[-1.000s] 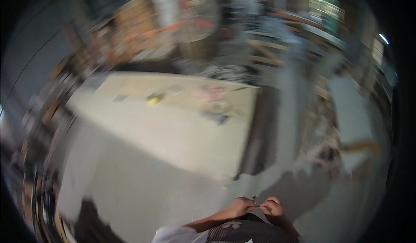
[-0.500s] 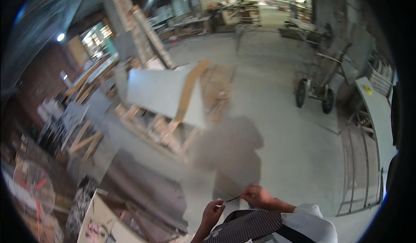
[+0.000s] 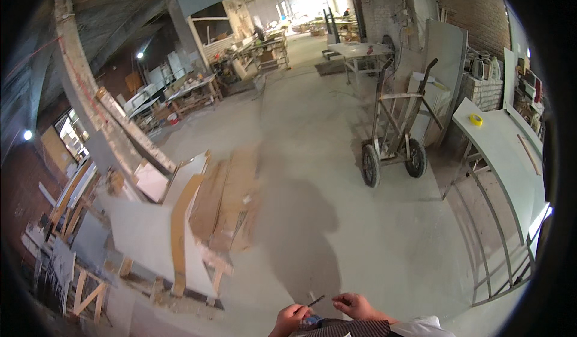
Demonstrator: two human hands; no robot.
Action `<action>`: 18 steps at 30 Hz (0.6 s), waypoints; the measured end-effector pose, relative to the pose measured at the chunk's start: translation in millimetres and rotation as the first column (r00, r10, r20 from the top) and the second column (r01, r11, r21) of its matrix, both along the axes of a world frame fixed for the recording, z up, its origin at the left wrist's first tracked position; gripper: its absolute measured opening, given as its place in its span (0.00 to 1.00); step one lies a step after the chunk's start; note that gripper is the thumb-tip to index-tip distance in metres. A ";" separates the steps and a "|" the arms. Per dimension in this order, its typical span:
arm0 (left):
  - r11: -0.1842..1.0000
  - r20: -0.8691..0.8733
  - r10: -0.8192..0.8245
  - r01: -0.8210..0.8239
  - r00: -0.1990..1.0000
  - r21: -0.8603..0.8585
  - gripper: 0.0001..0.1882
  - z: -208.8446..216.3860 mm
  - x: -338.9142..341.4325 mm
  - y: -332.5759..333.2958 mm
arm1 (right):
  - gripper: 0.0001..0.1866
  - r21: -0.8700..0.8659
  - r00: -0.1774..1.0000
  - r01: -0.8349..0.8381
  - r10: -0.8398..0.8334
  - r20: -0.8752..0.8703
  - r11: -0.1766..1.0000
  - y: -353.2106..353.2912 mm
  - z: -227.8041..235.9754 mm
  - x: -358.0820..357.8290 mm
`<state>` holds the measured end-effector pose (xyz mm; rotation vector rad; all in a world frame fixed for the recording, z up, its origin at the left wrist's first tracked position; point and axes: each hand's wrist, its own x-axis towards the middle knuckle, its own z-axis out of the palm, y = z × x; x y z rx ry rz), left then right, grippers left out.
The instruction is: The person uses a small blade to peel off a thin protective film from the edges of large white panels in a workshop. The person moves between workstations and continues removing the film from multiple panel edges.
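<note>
Swinging round since half a second ago, the view has left the tilted white panel (image 3: 144, 235) at the left and now takes in the long concrete floor (image 3: 312, 132), with a two-wheeled hand truck (image 3: 393, 138) standing upright near the right-hand wall. Both hands have kept close together at the lower edge through the turn, so the work between them looks uninterrupted. The left hand (image 3: 290, 320) is closed, its fingers pinching the lower end of a thin dark pencil-like stick (image 3: 316, 301), which slants up and to the right. The right hand (image 3: 356, 306) sits just beside the stick's upper tip, fingers curled inward; whether they touch the tip I cannot tell. The stick is slim, straight and short, dark along its length, held in the air above the floor. A yellow tape roll (image 3: 476, 120) lies near the far end of the white worktop (image 3: 505, 156) at the right.
</note>
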<state>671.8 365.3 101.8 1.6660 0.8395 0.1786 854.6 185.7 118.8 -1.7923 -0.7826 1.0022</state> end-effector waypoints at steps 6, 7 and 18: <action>0.985 0.172 0.022 0.008 0.985 -0.174 0.11 -33.7 124.5 124.1 | 0.22 -0.027 0.981 0.000 -0.006 -0.192 1.000 79.1 -34.5 105.4; 0.980 0.143 0.016 0.013 0.990 -0.197 0.11 -42.7 146.1 145.9 | 0.22 -0.027 0.975 -0.015 0.008 -0.221 1.000 99.0 -36.7 131.9; 0.953 0.293 -0.136 0.206 0.946 -0.222 0.12 -11.1 485.2 362.9 | 0.18 -0.144 0.919 0.111 -0.156 -0.361 0.983 230.8 -50.1 423.5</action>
